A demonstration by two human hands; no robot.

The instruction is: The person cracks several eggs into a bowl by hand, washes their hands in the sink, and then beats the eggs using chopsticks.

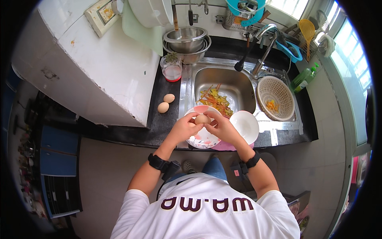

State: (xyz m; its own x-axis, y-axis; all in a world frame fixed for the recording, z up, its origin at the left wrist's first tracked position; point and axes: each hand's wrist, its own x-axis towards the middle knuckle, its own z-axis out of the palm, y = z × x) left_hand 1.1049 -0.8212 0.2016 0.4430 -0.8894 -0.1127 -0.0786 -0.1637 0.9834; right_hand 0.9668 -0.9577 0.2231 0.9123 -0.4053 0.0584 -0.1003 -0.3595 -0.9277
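Note:
Between the fingers of both my hands is a light brown egg point(202, 120), held above a white plate point(203, 140) with pink and floral patterns. My left hand point(186, 126) closes on the egg from the left, and my right hand point(222, 127) from the right. The undersides of the fingers and most of the plate's middle are hidden. To the right of the plate stands a plain white bowl point(244, 126), beside my right hand. Two more eggs, one nearer point(163, 107) and one farther point(169, 98), lie on the black counter at the left.
A steel sink point(238, 85) holds orange and yellow peelings point(217, 99). Right of it sits a beige colander point(281, 85) with orange scraps inside. Stacked metal bowls point(187, 42) and a clear container with a red base point(172, 69) stand behind left. The faucet point(262, 59) rises behind the sink.

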